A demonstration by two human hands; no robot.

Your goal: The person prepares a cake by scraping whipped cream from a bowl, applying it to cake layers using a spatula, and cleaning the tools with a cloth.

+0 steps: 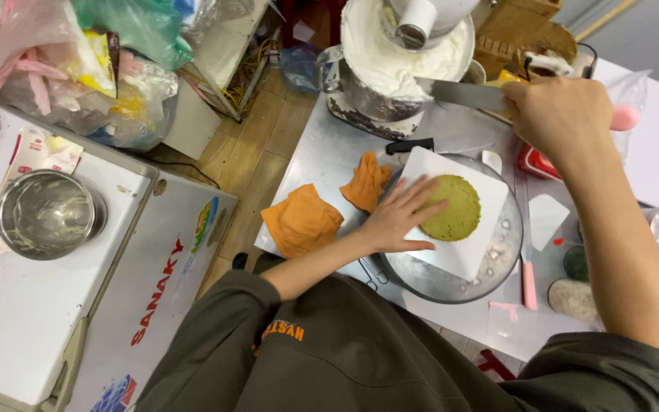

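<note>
Looking down, we see the right hand (562, 114) closed around the handle of a spatula knife (463, 93), fingers wrapped fully so the handle itself is hidden. The flat blade runs leftward from the fist, roughly level, its tip buried in the white cream (390, 57) inside the metal mixer bowl (368, 95). So the blade's long axis points away from the cake and toward the bowl.

The green cake layer (451, 206) lies flat on a white square board (459, 248), which sits on a round metal turntable (451, 282). It lies below and slightly left of the right fist, near but apart from it.

The left hand (398, 217) holds nothing: open and spread flat, fingertips resting on the cake's left edge and on the board. We note this hand is the nearer one, already touching.

Two orange cloths (303, 221) lie just left of the turntable. A pink-handled knife (528, 275) lies along its right side.
</note>
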